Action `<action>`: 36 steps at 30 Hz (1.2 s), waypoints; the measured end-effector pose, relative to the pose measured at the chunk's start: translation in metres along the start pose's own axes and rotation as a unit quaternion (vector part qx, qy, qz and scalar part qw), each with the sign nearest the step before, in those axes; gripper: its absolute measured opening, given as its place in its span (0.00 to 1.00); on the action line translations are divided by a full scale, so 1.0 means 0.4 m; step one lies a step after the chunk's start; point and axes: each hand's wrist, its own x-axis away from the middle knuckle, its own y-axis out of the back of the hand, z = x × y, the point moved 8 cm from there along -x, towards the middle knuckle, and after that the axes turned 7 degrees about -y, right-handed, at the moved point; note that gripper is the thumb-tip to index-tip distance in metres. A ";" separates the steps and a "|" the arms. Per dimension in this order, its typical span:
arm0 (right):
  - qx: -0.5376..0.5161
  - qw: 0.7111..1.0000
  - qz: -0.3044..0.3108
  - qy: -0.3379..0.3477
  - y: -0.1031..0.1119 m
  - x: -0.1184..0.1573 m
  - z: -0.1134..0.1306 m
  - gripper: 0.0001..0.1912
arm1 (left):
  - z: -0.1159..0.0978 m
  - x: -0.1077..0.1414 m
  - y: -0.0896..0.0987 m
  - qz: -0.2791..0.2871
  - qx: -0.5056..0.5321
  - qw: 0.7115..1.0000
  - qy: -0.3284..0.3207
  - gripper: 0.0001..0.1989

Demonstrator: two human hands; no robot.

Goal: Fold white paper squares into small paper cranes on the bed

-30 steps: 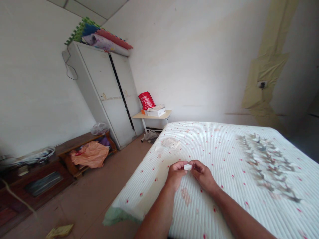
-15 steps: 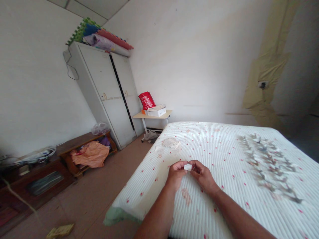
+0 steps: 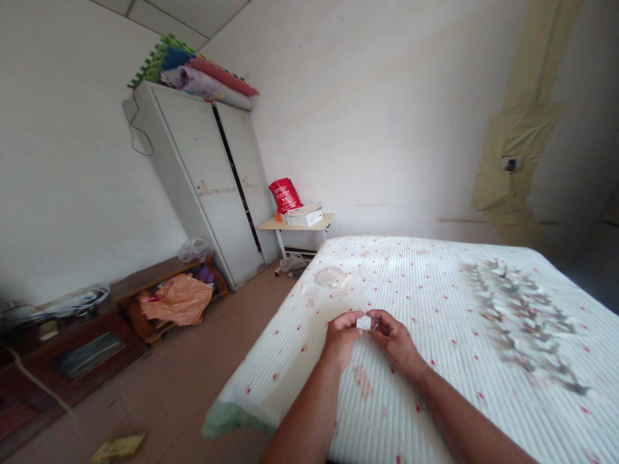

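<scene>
One head-worn camera gives the whole view, looking forward and down from the near side of the bed. The left hand and right hand are close to it, below and right of centre. Its wide field takes in floor at lower left, the cabinet farther off, the wall beyond and some ceiling.

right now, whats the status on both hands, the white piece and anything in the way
Left hand, right hand: both pinching small white piece over quilt. Pale paper beyond, blurred cluster of small items to right, both apart from hands.
</scene>
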 end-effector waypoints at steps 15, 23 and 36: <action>-0.012 1.000 0.009 0.020 -0.003 0.001 0.008 0.14 | 0.001 -0.003 0.005 0.005 -0.010 1.000 -0.024 0.18; 0.018 1.000 -0.015 0.021 0.002 0.000 -0.001 0.16 | -0.004 0.000 0.006 -0.006 -0.026 0.999 -0.026 0.18; -0.005 0.999 -0.029 0.014 0.001 0.004 0.010 0.17 | -0.008 -0.001 0.010 -0.021 -0.025 0.999 -0.036 0.18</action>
